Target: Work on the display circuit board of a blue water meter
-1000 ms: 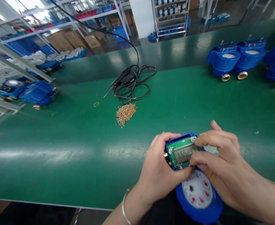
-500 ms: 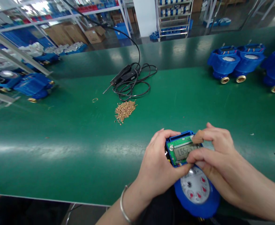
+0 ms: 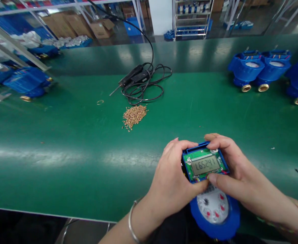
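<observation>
Between my hands is a blue water meter [image 3: 215, 234] with a round white dial bearing red pointers. Its upper box holds a green circuit board [image 3: 186, 159] with a lit-up grey display [image 3: 205, 165] showing digits. My left hand [image 3: 173, 179] is wrapped around the box's left side, thumb along the lower edge. My right hand [image 3: 236, 169] grips the right side, fingers over the top edge and thumb pressed on the lower rim. Thin coloured wires show at the board's bottom edge. The meter's underside is hidden.
A pile of small brass-coloured screws [image 3: 134, 115] lies on the green table [image 3: 75, 179]. Behind it rests a black electric screwdriver [image 3: 131, 76] with a coiled cable [image 3: 161, 93]. More blue meters [image 3: 249, 69] stand at the far right, and another meter [image 3: 28, 83] at the left.
My right hand's fingers have moved off the display to the box's right side and top edge, uncovering all the digits. My left hand keeps its hold.
</observation>
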The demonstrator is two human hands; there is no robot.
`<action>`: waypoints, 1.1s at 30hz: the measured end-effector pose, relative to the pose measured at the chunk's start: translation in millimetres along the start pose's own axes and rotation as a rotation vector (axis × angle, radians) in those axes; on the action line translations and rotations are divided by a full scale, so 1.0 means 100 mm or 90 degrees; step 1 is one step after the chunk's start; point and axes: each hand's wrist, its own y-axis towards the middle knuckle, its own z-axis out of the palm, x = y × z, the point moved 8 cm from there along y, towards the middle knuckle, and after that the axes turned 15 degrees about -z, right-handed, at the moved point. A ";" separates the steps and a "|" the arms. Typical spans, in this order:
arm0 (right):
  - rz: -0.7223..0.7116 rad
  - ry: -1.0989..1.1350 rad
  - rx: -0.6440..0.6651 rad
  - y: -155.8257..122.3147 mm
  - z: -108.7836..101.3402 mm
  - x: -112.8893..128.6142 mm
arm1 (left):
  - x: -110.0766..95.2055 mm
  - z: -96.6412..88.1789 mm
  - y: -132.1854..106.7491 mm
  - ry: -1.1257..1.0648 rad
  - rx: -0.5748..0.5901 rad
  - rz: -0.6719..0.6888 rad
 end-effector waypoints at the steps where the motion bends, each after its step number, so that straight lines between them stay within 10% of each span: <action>1: 0.003 0.004 -0.009 0.00 0.01 0.01 | 0.00 0.00 0.00 0.001 -0.001 0.002; 18: 0.109 0.316 -0.029 0.06 0.04 -0.04 | 0.01 0.00 0.02 -0.011 0.007 0.009; 33: 0.050 0.150 0.014 0.05 0.01 -0.02 | 0.01 0.00 0.00 0.006 0.005 0.019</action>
